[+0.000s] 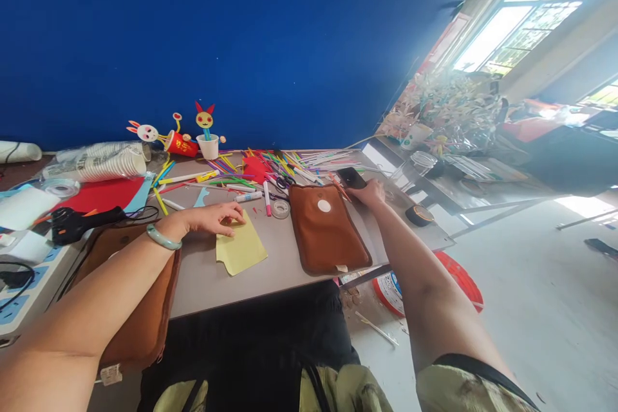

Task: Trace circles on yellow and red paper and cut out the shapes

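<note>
Black trousers [241, 347] and, at R, a patterned green sleeve [463, 389] are nearest the camera, w/ the person's bare arms [425, 283] stretched over a gray table [197, 290]. At L, a brown pouch [149, 312] lies partly hidden by one arm, which wears a pale green bracelet [164, 238]; power strip [13, 310] w/ blue sockets & black glue gun [87, 220] are nr it. L hand [215, 217] is at the upper L part of a yellow paper [241, 248], mid-table, fingers loosely spread & curved, pinching nothing; can't tell if the tips press down. Second pouch [328, 235], brown w/ a white spot, lies R of the paper. Btwn them: tape roll [280, 209] & pink marker [267, 199]. R hand [371, 194] is at the near end of a black phone [351, 177], table's R side, beyond the second pouch; fingers partly hidden, so can't tell whether they clasp it or just touch. Farther back, colored sticks [232, 164] lie heaped. Behind at L: stacked paper cups [113, 164], then two face figures, one in a tilted red cup [181, 143], one in an upright white cup [208, 148]. Blue wall [232, 45] backs it all; bright window [521, 19], far R.
</note>
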Motion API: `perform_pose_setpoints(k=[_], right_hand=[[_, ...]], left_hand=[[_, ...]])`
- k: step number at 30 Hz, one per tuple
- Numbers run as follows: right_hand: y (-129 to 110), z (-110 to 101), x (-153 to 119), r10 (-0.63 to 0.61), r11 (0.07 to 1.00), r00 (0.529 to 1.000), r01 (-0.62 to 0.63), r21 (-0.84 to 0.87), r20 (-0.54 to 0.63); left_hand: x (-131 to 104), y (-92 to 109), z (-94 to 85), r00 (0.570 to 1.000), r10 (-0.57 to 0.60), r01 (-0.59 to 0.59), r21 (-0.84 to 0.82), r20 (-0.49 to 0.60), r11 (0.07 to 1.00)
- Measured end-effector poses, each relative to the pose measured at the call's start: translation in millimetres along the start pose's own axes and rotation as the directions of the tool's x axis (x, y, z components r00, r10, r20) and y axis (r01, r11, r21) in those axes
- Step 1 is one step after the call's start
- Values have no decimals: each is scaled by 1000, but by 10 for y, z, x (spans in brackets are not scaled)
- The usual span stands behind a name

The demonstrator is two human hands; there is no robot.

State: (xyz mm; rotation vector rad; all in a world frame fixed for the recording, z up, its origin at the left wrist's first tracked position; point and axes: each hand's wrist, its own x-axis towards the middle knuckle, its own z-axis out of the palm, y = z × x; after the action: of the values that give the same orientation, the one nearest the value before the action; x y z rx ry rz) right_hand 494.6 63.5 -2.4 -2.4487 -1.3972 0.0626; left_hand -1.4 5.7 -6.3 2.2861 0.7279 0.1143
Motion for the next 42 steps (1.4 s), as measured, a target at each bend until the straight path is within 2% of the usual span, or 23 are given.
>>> perform_pose_setpoints(k=[3, 5, 8, 10, 11, 14, 16, 17, 20, 24, 30, 33, 38, 42], right_hand=[[9, -99, -144, -19, 999, 997, 22, 39, -81], [10, -178, -321, -67, 989, 984, 87, 121, -163], [-11, -297, -774, -232, 923, 943, 291, 253, -237], [-51, -373, -1203, -371, 857, 911, 411, 311, -180], [-80, -409, -1441, -467, 809, 875, 482, 338, -130], [-205, -480, -2149, -697, 668, 716, 632, 392, 33], [-309, -472, -2534, -764, 616, 632, 658, 433, 126], [-363, -447, -2685, -777, 609, 605, 653, 449, 173], [-526, -313, -2971, -814, 575, 523, 667, 474, 251], [-724, -138, -3094, -815, 580, 520, 713, 395, 256], [-900, -58, -3174, -764, 641, 587, 737, 213, 267], [-967, -34, -3203, -748, 661, 600, 712, 237, 283], [-1064, -3, -3166, -744, 666, 589, 697, 267, 316], [-1099, 3, -3090, -767, 633, 550, 734, 246, 331]], left_hand=[[1, 13, -15, 1000, -7, 7, 24, 28, 1000], [-3, 41, -26, 999, -19, 18, 38, 46, 999], [-11, 117, -34, 996, -66, 63, 60, 52, 996], [-14, 175, -30, 995, -92, 88, 72, 46, 993], [-15, 198, -25, 994, -102, 98, 78, 43, 992], [-19, 217, -8, 990, -142, 139, 122, 18, 983], [-27, 183, -5, 984, -175, 174, 173, -8, 969], [-33, 156, -8, 980, -197, 196, 203, -19, 959], [-68, 64, -37, 964, -263, 263, 288, -42, 921], [-131, 16, -79, 947, -315, 317, 300, -59, 900], [-144, 110, -97, 928, -358, 372, 289, -102, 882], [-135, 143, -105, 927, -361, 376, 298, -105, 878], [-124, 132, -95, 921, -371, 389, 316, -119, 865], [-106, 79, -74, 924, -359, 381, 320, -130, 867]])
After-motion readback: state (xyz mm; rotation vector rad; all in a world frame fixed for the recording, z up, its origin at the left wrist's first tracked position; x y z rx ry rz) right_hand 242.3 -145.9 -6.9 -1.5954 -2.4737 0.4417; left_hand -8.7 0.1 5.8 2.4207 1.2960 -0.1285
